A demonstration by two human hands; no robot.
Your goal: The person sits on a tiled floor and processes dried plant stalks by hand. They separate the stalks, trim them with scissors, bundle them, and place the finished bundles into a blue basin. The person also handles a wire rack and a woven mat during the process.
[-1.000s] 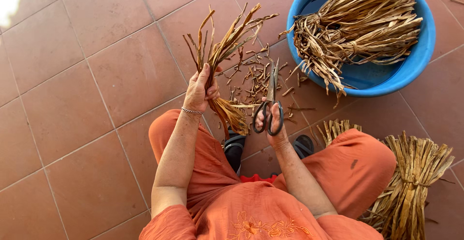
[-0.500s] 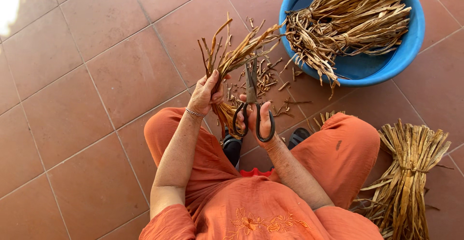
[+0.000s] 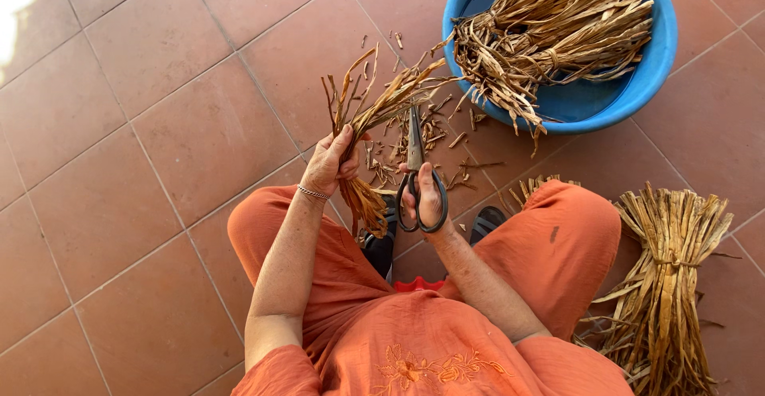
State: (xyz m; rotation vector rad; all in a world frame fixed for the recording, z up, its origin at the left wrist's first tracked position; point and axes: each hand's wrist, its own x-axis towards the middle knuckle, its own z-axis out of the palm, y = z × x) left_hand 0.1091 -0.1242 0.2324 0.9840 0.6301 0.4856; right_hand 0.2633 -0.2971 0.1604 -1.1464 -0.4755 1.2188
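The bunch of dried leaf strips is gripped near its middle by the left hand, whose fingers are closed around it. Its long axis runs on a slant: the loose ends fan up and away from the person, toward the blue basin, while the lower end hangs down between the knees. The bunch is held above the tiled floor, not resting on it.

The scissors are held by the right hand, with fingers passed through the dark loop handles. The blades point straight away from the person, almost upright in the picture, and are seen close together, their tips touching the strips just beside the left hand's grip. Whether a strip lies between the blades cannot be told.

Short cut scraps are scattered on the floor in front of the hands, between the bunch and the basin. The basin stands toward the far right of the floor and is filled with a tied bundle of strips, whose ends spill over the near rim. Another tied sheaf lies on the floor just beside the person's right knee, its long axis running toward the person. Orange clothing is worn, and a bracelet is seen on the left wrist.
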